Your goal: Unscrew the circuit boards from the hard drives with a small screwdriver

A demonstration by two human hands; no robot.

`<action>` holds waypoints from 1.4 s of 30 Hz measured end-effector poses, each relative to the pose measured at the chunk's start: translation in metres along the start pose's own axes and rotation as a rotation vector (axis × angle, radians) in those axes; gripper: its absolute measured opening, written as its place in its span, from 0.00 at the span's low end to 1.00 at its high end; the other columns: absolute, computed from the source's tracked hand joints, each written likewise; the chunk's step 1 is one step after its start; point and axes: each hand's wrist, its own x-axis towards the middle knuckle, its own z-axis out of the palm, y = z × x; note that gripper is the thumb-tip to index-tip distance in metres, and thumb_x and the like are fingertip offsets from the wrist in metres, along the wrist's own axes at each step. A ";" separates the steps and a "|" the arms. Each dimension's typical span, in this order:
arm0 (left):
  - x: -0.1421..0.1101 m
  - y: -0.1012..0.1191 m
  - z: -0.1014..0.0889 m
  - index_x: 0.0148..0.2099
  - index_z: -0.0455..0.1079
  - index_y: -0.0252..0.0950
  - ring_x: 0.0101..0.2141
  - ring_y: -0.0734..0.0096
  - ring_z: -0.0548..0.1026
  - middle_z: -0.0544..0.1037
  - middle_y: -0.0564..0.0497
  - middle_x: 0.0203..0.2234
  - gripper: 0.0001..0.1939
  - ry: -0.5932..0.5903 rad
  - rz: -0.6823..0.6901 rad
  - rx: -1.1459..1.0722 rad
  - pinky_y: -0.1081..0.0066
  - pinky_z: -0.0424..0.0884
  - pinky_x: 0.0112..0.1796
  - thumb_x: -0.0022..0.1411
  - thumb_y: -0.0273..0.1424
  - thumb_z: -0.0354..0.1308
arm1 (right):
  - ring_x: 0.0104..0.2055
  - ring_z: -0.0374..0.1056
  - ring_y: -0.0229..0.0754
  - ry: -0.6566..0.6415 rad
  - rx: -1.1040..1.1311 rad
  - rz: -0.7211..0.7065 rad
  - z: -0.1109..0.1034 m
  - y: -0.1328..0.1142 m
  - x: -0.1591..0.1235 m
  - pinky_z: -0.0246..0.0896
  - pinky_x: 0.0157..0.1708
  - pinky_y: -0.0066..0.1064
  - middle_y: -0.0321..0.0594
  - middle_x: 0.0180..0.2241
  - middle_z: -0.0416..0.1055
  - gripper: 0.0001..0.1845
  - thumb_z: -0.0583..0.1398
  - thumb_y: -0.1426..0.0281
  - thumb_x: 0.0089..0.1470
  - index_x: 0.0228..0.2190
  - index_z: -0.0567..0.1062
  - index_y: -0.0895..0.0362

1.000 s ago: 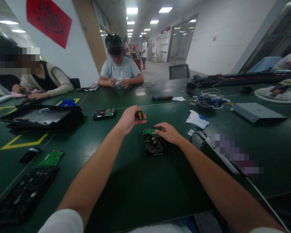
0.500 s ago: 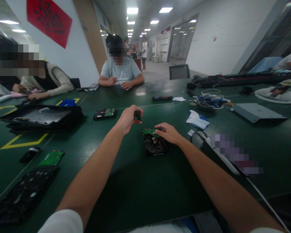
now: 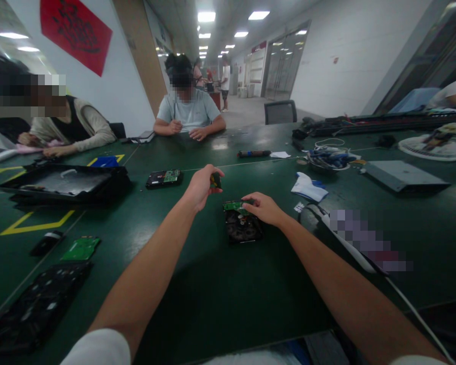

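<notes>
On the table in front of me lies a hard drive (image 3: 243,230), dark-bodied, with a green circuit board (image 3: 233,206) at its far end. My right hand (image 3: 264,207) is over the drive's far right corner, thumb and forefinger pinched close by the board. Whatever is between those fingertips is too small to make out. Up and to the left of the drive, my left hand (image 3: 204,186) is raised with its fingers closed around a small dark green piece with yellow on it (image 3: 216,180). Its kind is unclear, since the fingers cover part of it.
Another hard drive (image 3: 164,178) lies further left. Nearer are a loose green board (image 3: 81,248), a black part (image 3: 41,299) and a black tray (image 3: 68,182). To the right are a glove (image 3: 309,188), a cable and a grey metal box (image 3: 406,175). A person (image 3: 190,111) sits opposite.
The piece in my left hand has turned slightly, so yellow now shows on it. My right hand and the hard drive stay almost where they were.
</notes>
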 end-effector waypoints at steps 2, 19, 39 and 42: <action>-0.001 0.000 0.001 0.31 0.72 0.34 0.29 0.68 0.72 0.72 0.48 0.26 0.09 -0.034 0.015 0.023 0.74 0.71 0.23 0.56 0.34 0.56 | 0.31 0.66 0.38 -0.003 -0.001 0.005 -0.001 -0.001 0.000 0.63 0.36 0.33 0.41 0.39 0.75 0.17 0.63 0.61 0.60 0.47 0.81 0.56; -0.003 -0.001 0.004 0.35 0.70 0.35 0.29 0.66 0.73 0.74 0.47 0.27 0.10 -0.103 0.028 0.045 0.74 0.68 0.21 0.56 0.36 0.55 | 0.32 0.66 0.38 -0.005 -0.003 0.009 -0.001 -0.002 0.000 0.63 0.36 0.33 0.43 0.41 0.75 0.19 0.62 0.61 0.60 0.48 0.80 0.58; -0.002 -0.001 0.004 0.33 0.69 0.35 0.31 0.66 0.75 0.76 0.47 0.28 0.07 -0.105 0.069 0.037 0.72 0.72 0.24 0.55 0.34 0.58 | 0.30 0.65 0.38 0.004 0.005 -0.007 -0.001 -0.001 -0.001 0.63 0.35 0.33 0.41 0.38 0.75 0.18 0.63 0.60 0.60 0.47 0.81 0.56; -0.002 -0.003 0.003 0.32 0.71 0.34 0.30 0.68 0.73 0.74 0.48 0.27 0.08 -0.074 0.105 0.070 0.74 0.69 0.21 0.55 0.34 0.58 | 0.30 0.65 0.38 -0.004 0.001 0.003 -0.001 -0.002 -0.001 0.63 0.35 0.33 0.42 0.39 0.74 0.18 0.62 0.60 0.60 0.47 0.81 0.56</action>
